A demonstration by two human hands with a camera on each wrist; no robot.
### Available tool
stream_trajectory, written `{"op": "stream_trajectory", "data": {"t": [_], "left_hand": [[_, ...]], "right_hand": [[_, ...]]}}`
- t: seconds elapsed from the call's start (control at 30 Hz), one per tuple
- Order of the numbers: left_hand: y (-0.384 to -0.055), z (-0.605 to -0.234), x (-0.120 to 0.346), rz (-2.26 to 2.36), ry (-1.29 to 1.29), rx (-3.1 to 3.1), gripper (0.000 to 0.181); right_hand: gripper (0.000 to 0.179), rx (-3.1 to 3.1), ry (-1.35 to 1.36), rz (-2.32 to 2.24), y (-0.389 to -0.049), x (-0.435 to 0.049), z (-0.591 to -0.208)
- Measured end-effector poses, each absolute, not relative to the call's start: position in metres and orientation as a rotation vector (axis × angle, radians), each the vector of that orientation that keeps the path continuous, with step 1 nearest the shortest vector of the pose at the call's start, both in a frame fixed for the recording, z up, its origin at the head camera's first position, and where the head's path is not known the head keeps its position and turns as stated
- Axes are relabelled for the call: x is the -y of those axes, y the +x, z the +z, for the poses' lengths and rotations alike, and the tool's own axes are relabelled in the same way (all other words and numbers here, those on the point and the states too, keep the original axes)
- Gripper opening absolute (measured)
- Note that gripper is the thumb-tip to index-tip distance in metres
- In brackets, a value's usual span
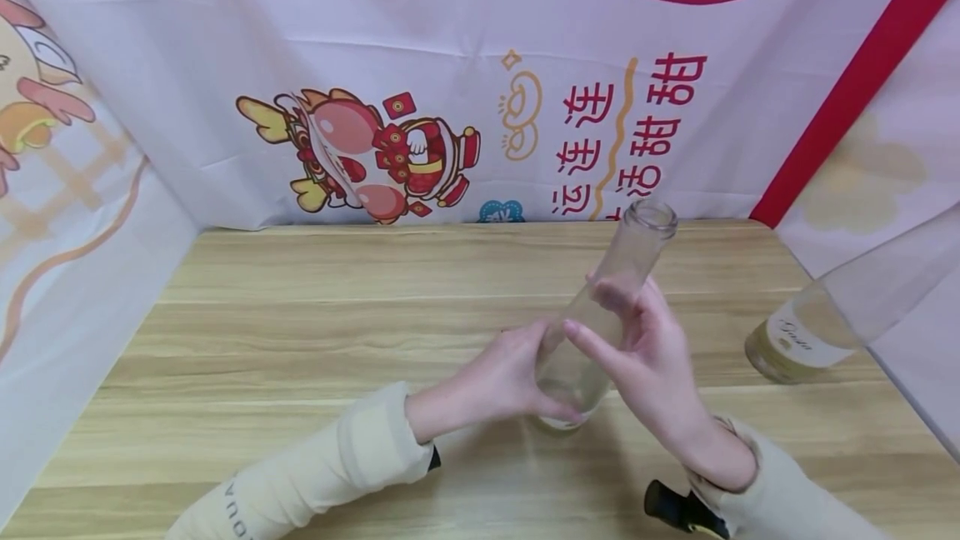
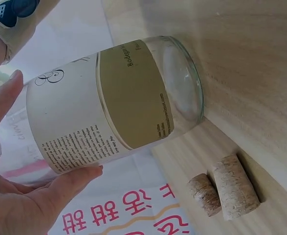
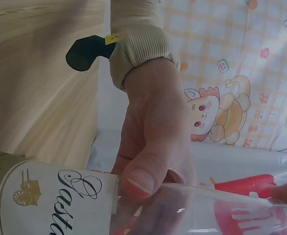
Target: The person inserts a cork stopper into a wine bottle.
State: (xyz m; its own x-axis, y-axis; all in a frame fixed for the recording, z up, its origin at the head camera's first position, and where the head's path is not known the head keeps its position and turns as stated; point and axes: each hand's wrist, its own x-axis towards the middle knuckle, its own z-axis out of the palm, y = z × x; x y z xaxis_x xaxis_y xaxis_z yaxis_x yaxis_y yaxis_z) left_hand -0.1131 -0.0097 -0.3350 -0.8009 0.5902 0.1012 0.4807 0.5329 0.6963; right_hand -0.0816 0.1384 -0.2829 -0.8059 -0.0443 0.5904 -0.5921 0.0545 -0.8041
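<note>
Both hands hold a clear glass wine bottle point(image 1: 573, 369), whose neck leans up and to the right. Low on the bottle, the left hand point(image 1: 498, 373) curls around its side with thumb and fingers spread. Higher up, the right hand point(image 1: 656, 357) grips it, thumb lying across the front. A white and olive back label point(image 2: 67, 120) with small print shows in the left wrist view. On the right wrist side, a white label point(image 3: 55, 200) with black script shows just below the right thumb point(image 3: 141, 183). The bottle's mouth is uncorked.
A second clear bottle point(image 1: 806, 340) with a white and olive label stands at the table's right. Two corks, a smaller cork point(image 2: 204, 195) and a larger cork point(image 2: 235, 188), lie on the wooden table point(image 1: 300, 340) in the left wrist view. Printed cloth point(image 1: 450, 40) hangs around the table.
</note>
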Motion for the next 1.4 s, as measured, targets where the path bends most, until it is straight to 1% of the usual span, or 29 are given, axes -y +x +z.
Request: {"op": "stream_trajectory", "data": {"t": [0.1, 0.27, 0.4, 0.57, 0.63, 0.73, 0.83, 1.1, 1.2, 1.4], "left_hand": [[-0.112, -0.337, 0.011, 1.107, 0.92, -2.639, 0.08], [-0.113, -0.34, 0.013, 1.071, 0.945, -2.629, 0.082], [-0.123, -0.337, 0.017, 0.978, 1.0, -2.528, 0.082], [-0.146, -0.329, 0.029, 0.745, 1.229, -2.412, 0.067], [-0.156, -0.329, 0.031, 0.684, 1.32, -2.404, 0.058], [-0.168, -0.335, 0.031, 0.606, 1.382, -2.435, 0.047], [-0.178, -0.346, 0.032, 0.566, 1.377, -2.459, 0.039], [-0.199, -0.37, 0.029, 0.384, 1.324, -2.595, 0.01], [-0.203, -0.373, 0.027, 0.358, 1.308, -2.632, 0.006], [-0.206, -0.376, 0.024, 0.339, 1.261, -2.626, 0.004]], "right_hand": [[0.044, 1.943, 0.653, 1.779, -0.081, -0.138, -0.284], [0.037, 2.072, 0.696, 1.615, -0.084, -0.14, -0.284], [0.035, 2.152, 0.74, 1.484, -0.088, -0.141, -0.285], [0.035, 2.157, 0.762, 1.475, -0.088, -0.142, -0.288], [0.035, 2.158, 0.759, 1.473, -0.088, -0.143, -0.288], [0.035, 2.16, 0.747, 1.474, -0.087, -0.142, -0.288], [0.035, 2.157, 0.739, 1.482, -0.087, -0.142, -0.287], [0.037, 2.167, 0.737, 1.473, -0.087, -0.142, -0.288], [0.037, 2.167, 0.733, 1.469, -0.087, -0.142, -0.288], [0.037, 2.156, 0.745, 1.447, -0.088, -0.142, -0.288]]}}
